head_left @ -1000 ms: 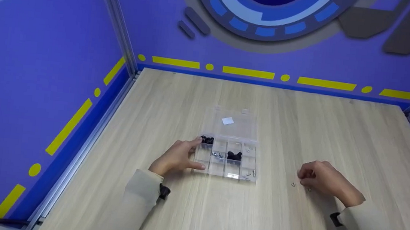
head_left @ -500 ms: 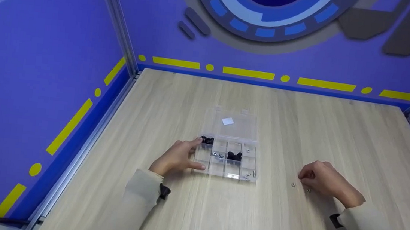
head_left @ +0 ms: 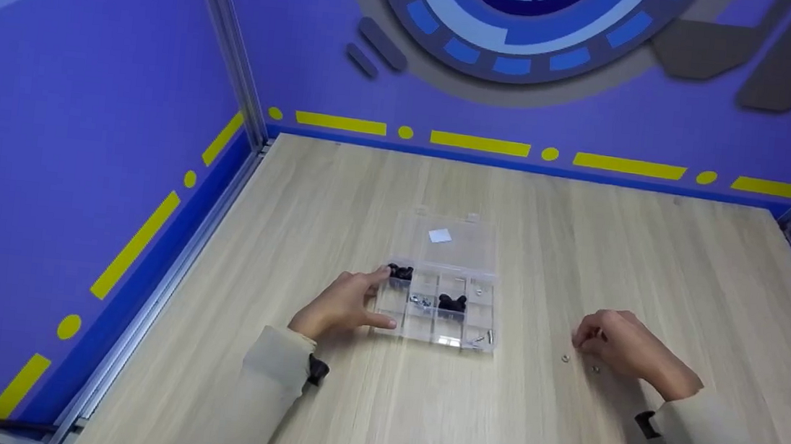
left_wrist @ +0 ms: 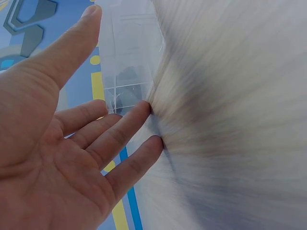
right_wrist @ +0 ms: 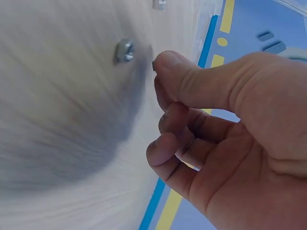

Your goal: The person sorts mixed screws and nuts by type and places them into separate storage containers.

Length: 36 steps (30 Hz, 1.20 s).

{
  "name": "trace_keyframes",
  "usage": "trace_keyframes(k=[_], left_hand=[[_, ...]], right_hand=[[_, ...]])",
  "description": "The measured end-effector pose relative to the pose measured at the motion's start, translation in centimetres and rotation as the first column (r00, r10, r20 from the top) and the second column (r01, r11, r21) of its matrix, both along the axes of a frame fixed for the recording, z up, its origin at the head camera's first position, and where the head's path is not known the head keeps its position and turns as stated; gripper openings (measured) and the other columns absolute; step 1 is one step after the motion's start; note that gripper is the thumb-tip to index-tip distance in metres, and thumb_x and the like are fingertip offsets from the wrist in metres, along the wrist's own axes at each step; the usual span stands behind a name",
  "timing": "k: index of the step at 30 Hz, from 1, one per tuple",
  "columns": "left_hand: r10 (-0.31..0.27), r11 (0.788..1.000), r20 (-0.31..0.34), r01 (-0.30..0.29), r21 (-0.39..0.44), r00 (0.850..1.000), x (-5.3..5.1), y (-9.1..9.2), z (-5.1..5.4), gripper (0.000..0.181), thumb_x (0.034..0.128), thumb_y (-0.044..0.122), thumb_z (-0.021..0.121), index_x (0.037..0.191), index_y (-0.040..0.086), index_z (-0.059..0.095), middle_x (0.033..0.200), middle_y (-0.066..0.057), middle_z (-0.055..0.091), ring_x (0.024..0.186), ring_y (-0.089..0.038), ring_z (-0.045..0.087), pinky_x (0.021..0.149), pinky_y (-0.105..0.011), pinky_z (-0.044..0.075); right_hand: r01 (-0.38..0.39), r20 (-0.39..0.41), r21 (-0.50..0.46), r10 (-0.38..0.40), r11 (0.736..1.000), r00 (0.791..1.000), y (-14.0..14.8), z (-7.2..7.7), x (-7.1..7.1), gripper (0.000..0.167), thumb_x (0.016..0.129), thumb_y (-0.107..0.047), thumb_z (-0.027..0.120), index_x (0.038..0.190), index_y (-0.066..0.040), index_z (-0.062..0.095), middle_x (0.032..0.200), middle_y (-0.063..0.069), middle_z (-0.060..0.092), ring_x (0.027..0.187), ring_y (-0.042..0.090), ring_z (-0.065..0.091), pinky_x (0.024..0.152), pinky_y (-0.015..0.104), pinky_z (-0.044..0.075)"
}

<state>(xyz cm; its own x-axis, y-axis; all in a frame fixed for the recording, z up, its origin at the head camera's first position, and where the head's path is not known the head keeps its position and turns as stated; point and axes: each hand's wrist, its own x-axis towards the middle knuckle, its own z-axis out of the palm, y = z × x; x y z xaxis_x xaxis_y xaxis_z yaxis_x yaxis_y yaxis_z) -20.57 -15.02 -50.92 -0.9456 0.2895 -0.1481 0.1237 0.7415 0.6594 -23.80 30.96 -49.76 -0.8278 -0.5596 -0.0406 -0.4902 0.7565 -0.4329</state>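
Note:
A clear plastic compartment box lies on the table, its lid folded back. My left hand rests against the box's left side, thumb at the near corner, fingers loosely extended; the left wrist view shows the open palm. To the right, my right hand is just over the table, thumb and index finger pinched together. In the right wrist view a small grey edge, apparently a nut, shows at the thumb tip, mostly hidden. Two loose metal nuts lie below this hand; one nut appears close up.
Black knob-like parts and small metal pieces sit in separate compartments. A white label is on the lid. The wooden table meets blue panels at its back and left edges.
The right hand has risen very slightly, and the nut beneath its fingers shows more fully. The left hand and the box stay where they were.

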Motion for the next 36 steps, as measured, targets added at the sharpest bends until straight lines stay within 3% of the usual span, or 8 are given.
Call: trace_keyframes(k=[9, 19, 23, 28, 36], left_hand=[[-0.006, 1.0, -0.006, 0.006, 0.013, 1.0, 0.0, 0.1, 0.0, 0.097, 0.0793, 0.036, 0.089, 0.156, 0.005, 0.04, 0.162, -0.01, 0.036, 0.142, -0.029, 0.047, 0.12, -0.038, 0.034], [0.003, 1.0, -0.015, -0.003, 0.005, 1.0, -0.1, 0.0, 0.1, 0.096, 0.0797, 0.036, 0.09, 0.157, 0.006, 0.041, 0.162, -0.009, 0.038, 0.139, -0.028, 0.05, 0.118, -0.041, 0.038], [-0.003, 1.0, -0.016, 0.003, 0.009, 1.0, 0.0, 0.0, 0.1, 0.095, 0.08, 0.035, 0.09, 0.156, 0.005, 0.041, 0.162, -0.01, 0.038, 0.144, -0.028, 0.045, 0.12, -0.041, 0.034], [-0.003, 1.0, -0.019, 0.003, 0.007, 1.0, 0.0, 0.1, 0.1, 0.094, 0.0802, 0.034, 0.09, 0.156, 0.005, 0.042, 0.162, -0.009, 0.038, 0.147, -0.028, 0.04, 0.122, -0.041, 0.031], [-0.003, 1.0, -0.016, 0.004, 0.012, 1.0, 0.1, -0.1, 0.1, 0.094, 0.0806, 0.036, 0.089, 0.156, 0.006, 0.041, 0.162, -0.008, 0.037, 0.145, -0.028, 0.043, 0.121, -0.041, 0.033]], right_hand=[[-0.061, -0.059, 0.008, 0.062, 0.998, 0.996, -1.6, 2.0, -0.7, 0.019, 0.094, 0.005, 0.066, 0.091, -0.013, 0.072, 0.084, -0.003, 0.069, 0.073, 0.009, 0.058, 0.063, 0.028, 0.05], [-0.118, -0.203, 0.024, 0.12, 0.993, 0.972, -5.6, 4.5, -2.0, 0.014, 0.088, 0.004, 0.076, 0.088, -0.01, 0.078, 0.083, -0.003, 0.072, 0.073, 0.009, 0.063, 0.063, 0.031, 0.056], [-0.134, -0.22, 0.023, 0.136, 0.991, 0.966, -7.2, 5.3, -2.4, 0.013, 0.086, 0.005, 0.078, 0.091, -0.007, 0.079, 0.087, 0.0, 0.074, 0.075, 0.011, 0.064, 0.064, 0.032, 0.058], [-0.188, -0.252, -0.004, 0.181, 0.982, 0.951, -9.1, 5.6, -2.9, 0.015, 0.087, 0.007, 0.076, 0.093, -0.007, 0.077, 0.088, 0.002, 0.073, 0.077, 0.013, 0.065, 0.065, 0.032, 0.059], [-0.263, -0.309, -0.045, 0.237, 0.964, 0.921, -11.4, 5.4, -3.9, 0.016, 0.086, 0.009, 0.075, 0.091, -0.007, 0.076, 0.087, 0.004, 0.072, 0.076, 0.015, 0.065, 0.065, 0.032, 0.059]])
